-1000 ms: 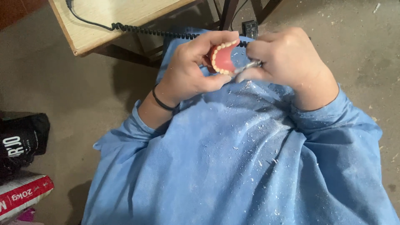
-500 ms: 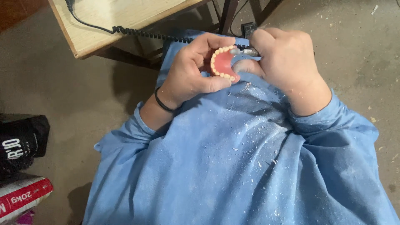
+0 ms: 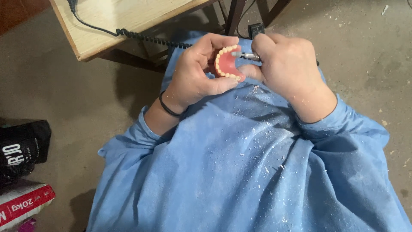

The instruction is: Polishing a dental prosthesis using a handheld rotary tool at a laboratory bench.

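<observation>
The left hand grips the denture; just right of it, the right hand clasps a handpiece, tip seemingly touching its teeth.

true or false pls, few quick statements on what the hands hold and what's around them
1. The left hand holds a pink denture. True.
2. The right hand is empty. False: it holds a metal handpiece against the denture.
3. A coiled black cord runs off the wooden table. True.
4. The gown is red and spotless. False: it is blue, flecked with white chips.
5. A black band sits on the left wrist. True.
</observation>
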